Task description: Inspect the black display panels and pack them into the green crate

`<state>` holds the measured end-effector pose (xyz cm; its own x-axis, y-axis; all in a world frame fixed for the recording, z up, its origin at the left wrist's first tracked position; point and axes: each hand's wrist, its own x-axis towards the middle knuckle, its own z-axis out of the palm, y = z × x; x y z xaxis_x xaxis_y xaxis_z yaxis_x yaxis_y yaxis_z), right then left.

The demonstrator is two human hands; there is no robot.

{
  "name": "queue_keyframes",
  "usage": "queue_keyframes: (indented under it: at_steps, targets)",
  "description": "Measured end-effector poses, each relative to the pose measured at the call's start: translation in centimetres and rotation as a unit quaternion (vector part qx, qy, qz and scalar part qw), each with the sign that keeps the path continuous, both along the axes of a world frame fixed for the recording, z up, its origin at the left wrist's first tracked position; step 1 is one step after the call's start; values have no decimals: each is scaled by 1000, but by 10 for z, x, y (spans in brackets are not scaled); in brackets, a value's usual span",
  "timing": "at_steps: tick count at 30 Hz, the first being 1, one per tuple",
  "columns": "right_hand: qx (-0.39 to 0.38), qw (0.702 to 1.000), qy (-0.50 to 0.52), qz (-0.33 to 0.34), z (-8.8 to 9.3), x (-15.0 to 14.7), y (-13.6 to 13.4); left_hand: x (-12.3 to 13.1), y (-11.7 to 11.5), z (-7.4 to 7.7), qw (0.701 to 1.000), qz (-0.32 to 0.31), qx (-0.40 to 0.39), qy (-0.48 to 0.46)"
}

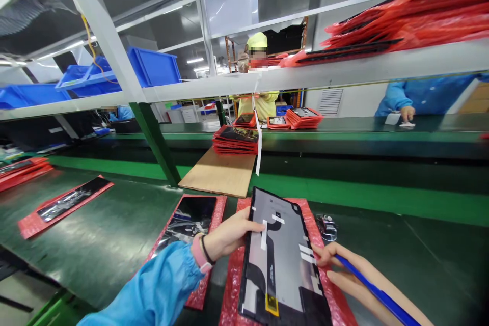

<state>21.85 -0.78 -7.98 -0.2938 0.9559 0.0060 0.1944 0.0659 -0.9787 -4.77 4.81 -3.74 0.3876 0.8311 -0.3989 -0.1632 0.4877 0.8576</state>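
A tablet screen panel is tilted up in front of me, its grey back facing me with black flex cables, white tape strips and a yellow patch. My left hand is closed on its left edge, thumb on the back. At the right edge, my right hand has its fingertips against the panel. A long blue pen-like tool is held in that same hand, pointing down to the right. Beneath the panel lies a red bubble-wrap sheet.
Another dark panel lies on red wrap to the left, and one more farther left. A small clear-and-dark object sits at right. Beyond, wrapped panels are stacked on a wooden board. A shelf beam crosses overhead. Co-workers are opposite.
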Motion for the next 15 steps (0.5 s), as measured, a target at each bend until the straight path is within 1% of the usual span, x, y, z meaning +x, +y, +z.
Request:
queue_keyframes:
  at_steps: [2, 4, 6, 7, 8, 10, 12, 13, 15]
  targets:
    - [-37, 999, 13, -2, 1, 5, 0, 9, -1, 3, 999, 19, 17, -32]
    - [-71, 997, 31, 7, 6, 15, 0, 12, -3, 10, 998, 32, 29, -47]
    - [-74, 995, 62, 15, 16, 27, 0, 9, -6, 21, 995, 44, 60, -62]
    - [-70, 994, 87, 3, 22, 33, 1, 7, -7, 28, 993, 52, 81, -66]
    - [-64, 991, 117, -25, 28, 37, 1, 4, -7, 35, 990, 62, 107, -65]
    - [-50, 978, 174, -105, 40, 39, 3, 1, -9, 49, 981, 86, 165, -52]
    - [-31, 962, 212, -170, 52, 33, 4, 2, -12, 60, 968, 109, 225, -31]
    - [-20, 956, 225, -185, 58, 28, 5, 4, -14, 64, 960, 116, 255, -13]
    - [-10, 949, 251, -189, 68, 15, 7, 11, -22, 68, 938, 125, 319, 53]
